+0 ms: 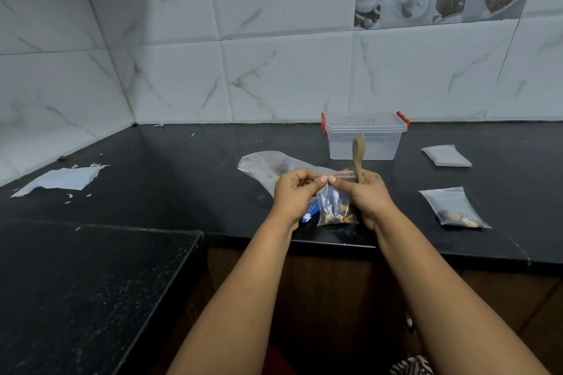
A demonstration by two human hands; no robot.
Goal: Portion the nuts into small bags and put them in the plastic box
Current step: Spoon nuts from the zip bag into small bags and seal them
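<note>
Both hands pinch the top of a small bag (334,207) of nuts near the tabletop's (182,179) edge: left hand (292,192), right hand (370,192) (also holding a wooden spoon (359,152)). One filled bag (454,208) lies right; the plastic box (365,137) beyond looks empty, so most remains.

Single head-worn wide-angle view, looking forward and down, close over black speckled stone counter (182,179), facing white marble-pattern tiled wall (274,70).

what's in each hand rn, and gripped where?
Both hands pinch the small bag of nuts at its top edge: left hand at the left, right hand at the right. The right also holds the wooden spoon by its lower handle.
</note>
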